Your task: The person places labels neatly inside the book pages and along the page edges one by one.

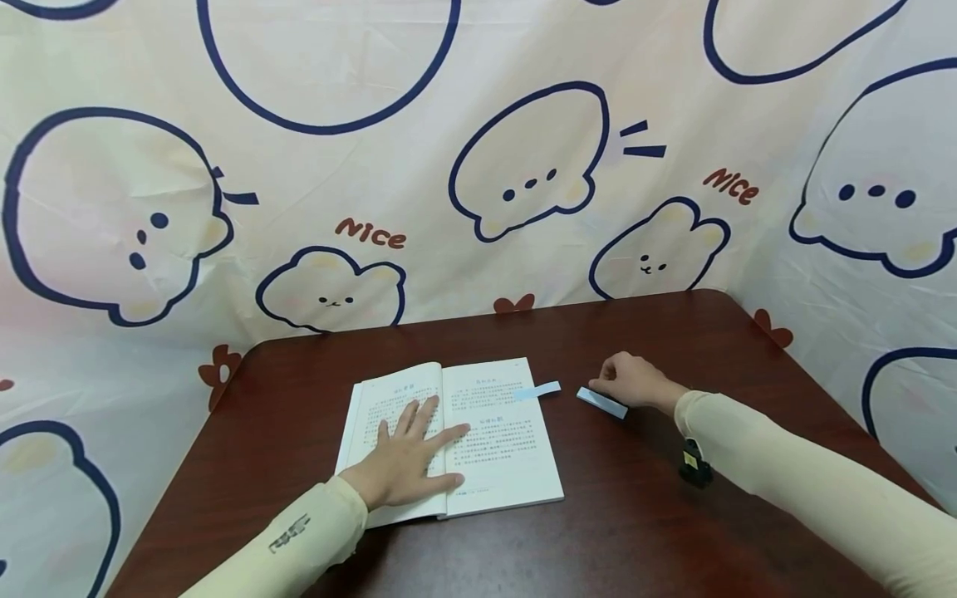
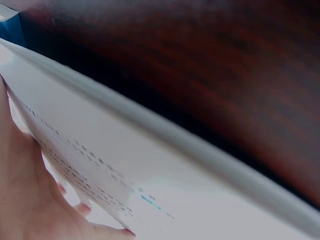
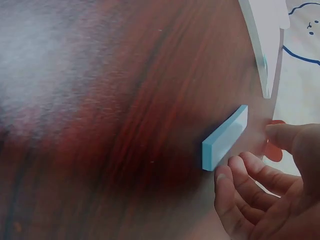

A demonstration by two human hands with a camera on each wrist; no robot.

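Book (image 1: 508,486) on table (image 1: 635,523); curtain (image 1: 434,183) behind book. Left hand (image 1: 404,465) on book's left page, reaching across the fold onto the right. Paper strip (image 1: 548,388) on book's right page, end jutting past its right edge. Pad (image 1: 601,403) right of book, apart from it. Right hand (image 1: 634,382) also right of book, just beside pad.

The left hand (image 1: 407,467) is lying on the book (image 1: 504,469), fingers splaying wide, while the left arm (image 1: 272,552) is slanting in from the book's near left. Right of the book, the right hand (image 1: 631,382) is bending its fingers loosely, thumb standing apart, the right arm (image 1: 803,477) extending farther right.
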